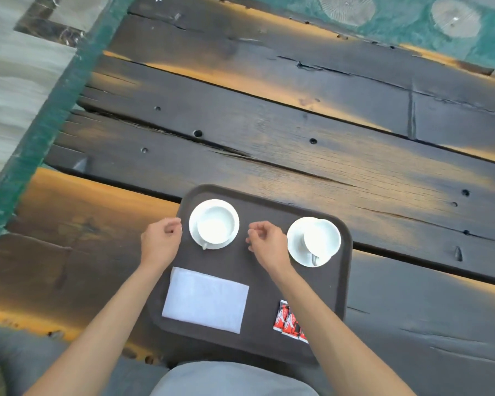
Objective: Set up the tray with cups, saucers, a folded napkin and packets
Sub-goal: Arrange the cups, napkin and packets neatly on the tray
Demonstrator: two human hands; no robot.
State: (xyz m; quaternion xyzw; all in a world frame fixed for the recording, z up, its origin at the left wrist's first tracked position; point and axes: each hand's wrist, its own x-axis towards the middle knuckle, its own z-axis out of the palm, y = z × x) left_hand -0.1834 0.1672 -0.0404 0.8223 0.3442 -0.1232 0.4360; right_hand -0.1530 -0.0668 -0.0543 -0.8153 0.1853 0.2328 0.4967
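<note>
Here one dark brown tray [337, 281] sits on the plank surface [269, 124], near its front edge. On the tray stand two white cups, each on its own saucer: the left cup [216, 222] on the left saucer [195, 238], the right cup [322, 238] on the right saucer [295, 250]. One folded white napkin [206, 300] lies flat at the front left. A small overlapping cluster of red packets [287, 321] lies front right, partly hidden by the right forearm; their number is unclear. The left hand [160, 241] hovers at the tray's left rim and the right hand [266, 241] between the cups, both loosely curled and holding nothing.
</note>
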